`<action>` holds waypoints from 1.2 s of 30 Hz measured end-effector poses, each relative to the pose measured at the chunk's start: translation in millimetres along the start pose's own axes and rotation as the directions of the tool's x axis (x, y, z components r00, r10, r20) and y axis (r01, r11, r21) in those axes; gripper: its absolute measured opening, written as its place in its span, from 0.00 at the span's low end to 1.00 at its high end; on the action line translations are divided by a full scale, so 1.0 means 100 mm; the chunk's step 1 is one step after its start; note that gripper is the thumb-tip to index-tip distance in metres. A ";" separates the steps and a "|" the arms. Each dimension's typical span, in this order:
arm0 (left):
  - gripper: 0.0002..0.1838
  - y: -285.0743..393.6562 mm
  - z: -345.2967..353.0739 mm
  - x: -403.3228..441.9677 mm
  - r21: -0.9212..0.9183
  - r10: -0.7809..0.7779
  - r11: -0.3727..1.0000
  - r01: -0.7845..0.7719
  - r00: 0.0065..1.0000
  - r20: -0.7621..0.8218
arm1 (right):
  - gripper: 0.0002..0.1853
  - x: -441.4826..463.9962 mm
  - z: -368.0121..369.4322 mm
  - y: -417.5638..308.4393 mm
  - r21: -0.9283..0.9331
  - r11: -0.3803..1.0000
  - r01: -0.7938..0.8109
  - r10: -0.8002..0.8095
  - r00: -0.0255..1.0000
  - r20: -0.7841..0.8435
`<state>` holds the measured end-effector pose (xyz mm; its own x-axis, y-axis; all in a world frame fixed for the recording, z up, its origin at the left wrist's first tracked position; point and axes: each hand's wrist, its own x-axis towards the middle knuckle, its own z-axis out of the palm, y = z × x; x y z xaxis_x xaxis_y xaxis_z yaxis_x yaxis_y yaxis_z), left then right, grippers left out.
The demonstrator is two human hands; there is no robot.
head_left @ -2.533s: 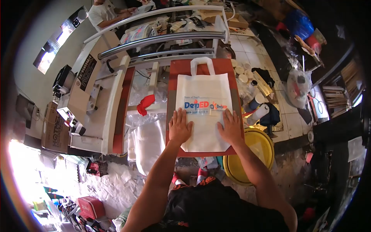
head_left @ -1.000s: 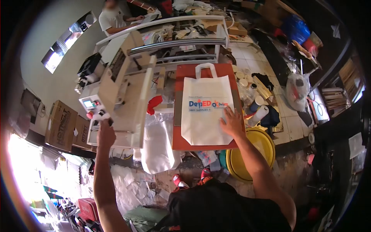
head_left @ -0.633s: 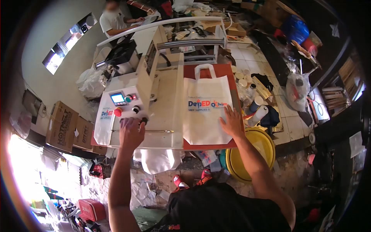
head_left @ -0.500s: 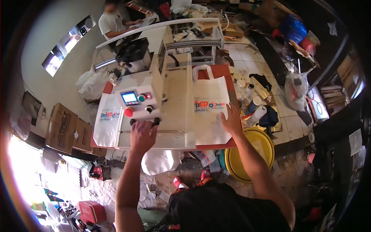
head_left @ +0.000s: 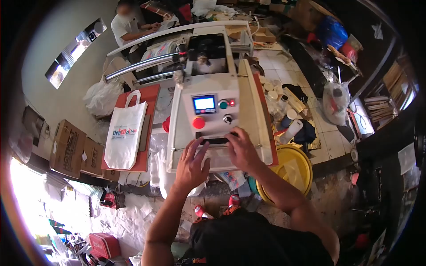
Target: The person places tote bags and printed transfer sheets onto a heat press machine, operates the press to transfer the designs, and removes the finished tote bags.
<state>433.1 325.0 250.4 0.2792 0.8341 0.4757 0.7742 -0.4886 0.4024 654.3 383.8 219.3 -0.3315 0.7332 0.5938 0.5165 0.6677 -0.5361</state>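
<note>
Spanning the middle of the view, a white press machine [head_left: 186, 88] stands over a red board, a strip of which shows along its right edge. On its front panel are a lit screen [head_left: 204, 104], a red button [head_left: 198, 122] and a green button [head_left: 222, 104]; below them runs a black handle [head_left: 216, 141]. The left hand [head_left: 192, 162] and right hand [head_left: 242, 150] are apart, fingers at opposite ends of the handle; whether they grip it, I cannot tell. To the left, a white printed bag [head_left: 127, 133] lies flat on another red board [head_left: 149, 133]. Around are a round yellow container [head_left: 305, 162], a tiled floor [head_left: 326, 126] with clutter, cardboard boxes [head_left: 67, 148] by the wall, and, beyond the machine, a person in a white shirt [head_left: 125, 29].
</note>
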 end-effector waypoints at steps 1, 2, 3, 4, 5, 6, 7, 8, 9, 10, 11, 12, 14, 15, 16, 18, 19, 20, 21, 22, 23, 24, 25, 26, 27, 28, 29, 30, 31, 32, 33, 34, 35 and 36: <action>0.29 0.02 -0.06 -0.13 0.009 -0.022 1.000 0.022 1.000 -0.006 | 0.18 -0.02 -0.06 0.02 -0.004 0.999 -0.031 0.031 0.999 -0.009; 0.28 0.02 -0.11 -0.29 0.018 -0.043 0.999 0.043 0.999 -0.015 | 0.16 -0.04 -0.12 0.04 -0.010 0.998 -0.062 0.061 0.998 -0.018; 0.26 -0.03 -0.14 -0.49 -0.006 -0.127 0.992 0.127 0.992 0.000 | 0.16 -0.05 -0.15 0.06 -0.077 0.996 -0.041 0.037 0.998 -0.051; 0.24 -0.09 -0.21 -0.69 -0.022 -0.173 0.985 0.173 0.985 0.008 | 0.16 -0.08 -0.17 0.08 -0.144 0.989 -0.021 0.009 0.997 -0.082; 0.23 -0.19 -0.23 -0.93 -0.037 -0.242 0.970 0.241 0.970 -0.010 | 0.17 -0.11 -0.18 0.10 -0.158 0.986 -0.050 0.035 0.995 -0.096; 0.22 -0.30 -0.23 -1.20 -0.052 -0.312 0.949 0.310 0.950 -0.029 | 0.17 -0.15 -0.19 0.13 -0.170 0.982 -0.077 0.059 0.992 -0.108; 0.21 -0.41 -0.25 -1.45 -0.025 -0.342 0.940 0.341 0.939 -0.043 | 0.17 -0.17 -0.20 0.17 -0.171 0.981 -0.092 0.072 0.990 -0.117; 0.20 -0.51 -0.29 -1.72 0.001 -0.371 0.928 0.372 0.927 -0.057 | 0.18 -0.20 -0.22 0.19 -0.172 0.979 -0.108 0.086 0.988 -0.127; 0.19 -0.62 -0.32 -2.00 0.011 -0.415 0.909 0.416 0.909 -0.042 | 0.18 -0.21 -0.25 0.20 -0.216 0.971 -0.105 0.077 0.988 -0.132; 0.18 -0.76 -0.32 -2.30 0.022 -0.448 0.894 0.448 0.894 -0.028 | 0.18 -0.21 -0.28 0.15 -0.161 0.965 -0.205 0.187 0.975 -0.117; 0.18 -0.89 -0.34 -2.61 0.045 -0.466 0.883 0.467 0.884 -0.019 | 0.17 -0.22 -0.28 0.21 -0.278 0.952 -0.131 0.089 0.984 -0.157; 0.17 -1.03 -0.36 -2.91 0.068 -0.483 0.873 0.482 0.876 -0.008 | 0.16 -0.21 -0.31 0.16 -0.338 0.931 -0.136 0.083 0.983 -0.166; 0.16 -1.28 -0.44 -3.50 0.048 -0.537 0.843 0.537 0.843 0.005 | 0.13 -0.20 -0.34 0.13 -0.455 0.873 -0.177 0.094 0.976 -0.199; 0.15 -1.38 -0.51 -3.80 0.027 -0.591 0.807 0.590 0.807 0.022 | 0.12 -0.18 -0.35 0.14 -0.493 0.849 -0.190 0.102 0.974 -0.201; 0.15 -1.47 -0.59 -4.10 0.019 -0.592 0.806 0.592 0.806 0.020 | 0.12 -0.15 -0.35 0.12 -0.531 0.823 -0.202 0.108 0.973 -0.202; 0.13 -1.64 -0.79 -4.66 -0.007 -0.701 0.709 0.705 0.706 0.099 | 0.12 -0.13 -0.30 0.05 -0.616 0.753 -0.232 0.123 0.969 -0.215; 0.13 -1.70 -0.90 -4.92 -0.012 -0.706 0.704 0.710 0.702 0.098 | 0.14 -0.13 -0.25 0.04 -0.639 0.724 -0.259 0.139 0.962 -0.233; 0.13 -1.73 -1.02 -5.14 0.004 -0.729 0.683 0.731 0.681 0.078 | 0.14 -0.13 -0.15 -0.12 -0.642 0.725 -0.249 0.136 0.966 -0.221; 0.13 -1.78 -1.12 -5.41 0.020 -0.752 0.659 0.752 0.657 0.055 | 0.15 -0.13 -0.05 -0.29 -0.662 0.701 -0.267 0.070 0.949 -0.308; 0.14 -1.88 -1.18 -5.69 0.027 -0.769 0.639 0.769 0.638 0.048 | 0.16 -0.10 0.09 -0.46 -0.674 0.681 -0.285 -0.003 0.920 -0.391; 0.13 -1.88 -1.28 -5.82 0.024 -0.800 0.600 0.800 0.599 0.017 | 0.16 -0.11 0.33 -0.62 -0.670 0.691 -0.273 -0.059 0.902 -0.428; 0.13 -1.87 -1.40 -5.96 0.025 -0.829 0.559 0.829 0.559 -0.008 | 0.16 -0.08 0.59 -0.83 -0.663 0.701 -0.261 -0.058 0.906 -0.418; 0.13 -1.87 -1.49 -6.08 0.030 -0.837 0.546 0.837 0.547 -0.012 | 0.15 -0.05 0.87 -1.10 -0.572 0.795 -0.204 -0.040 0.922 -0.385; 0.13 -1.89 -1.55 -6.18 0.019 -0.849 0.527 0.849 0.528 -0.025 | 0.14 0.00 1.13 -1.31 -0.467 0.872 -0.150 -0.027 0.936 -0.352; 0.13 -1.93 -1.58 -6.27 0.005 -0.861 0.507 0.862 0.507 -0.039 | 0.13 0.06 1.41 -1.43 -0.399 0.909 -0.119 -0.014 0.948 -0.316; 0.13 -1.97 -1.59 -6.34 0.006 -0.870 0.491 0.871 0.491 -0.048 | 0.12 0.14 1.71 -1.49 -0.325 0.942 -0.086 -0.007 0.961 -0.275; 0.13 -1.99 -1.57 -6.40 0.005 -0.902 0.429 0.903 0.429 -0.055 | 0.11 0.25 2.00 -1.56 -0.260 0.962 -0.083 0.023 0.974 -0.227; 0.13 -2.02 -1.55 -6.45 0.003 -0.929 0.366 0.931 0.365 -0.063 | 0.10 0.38 2.29 -1.59 -0.194 0.977 -0.084 0.049 0.983 -0.176; 0.14 -2.04 -1.54 -6.49 -0.016 -0.914 0.400 0.916 0.398 -0.078 | 0.09 0.51 2.62 -1.54 -0.125 0.991 -0.050 0.031 0.989 -0.146; 0.14 -2.04 -1.54 -6.49 -0.047 -0.924 0.377 0.925 0.372 -0.086 | 0.07 0.72 2.85 -1.66 -0.055 0.996 -0.065 0.062 0.997 -0.053; 0.14 -2.07 -1.52 -6.53 -0.084 -0.927 0.372 0.925 0.364 -0.092 | 0.05 0.90 3.16 -1.62 -0.063 0.998 -0.011 0.008 0.999 -0.043; 0.14 -2.09 -1.47 -6.61 -0.120 -0.929 0.368 0.922 0.359 -0.095 | 0.05 1.07 3.51 -1.50 -0.072 0.997 0.040 -0.042 0.999 -0.034; 0.14 -2.09 -1.45 -6.67 -0.093 -0.951 0.302 0.949 0.293 -0.102 | 0.05 1.24 3.80 -1.44 -0.059 0.998 0.036 -0.038 0.999 -0.029; 0.14 -2.10 -1.45 -6.78 -0.011 -0.926 0.363 0.932 0.359 -0.120 | 0.05 1.42 4.07 -1.37 -0.067 0.998 -0.007 0.008 1.000 0.016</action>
<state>-0.9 -174.8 -43.2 -0.6844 0.7210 -0.1080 0.5347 0.5972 0.5979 215.4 448.9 132.8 -0.3399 0.7405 0.5798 0.5702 0.6525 -0.4991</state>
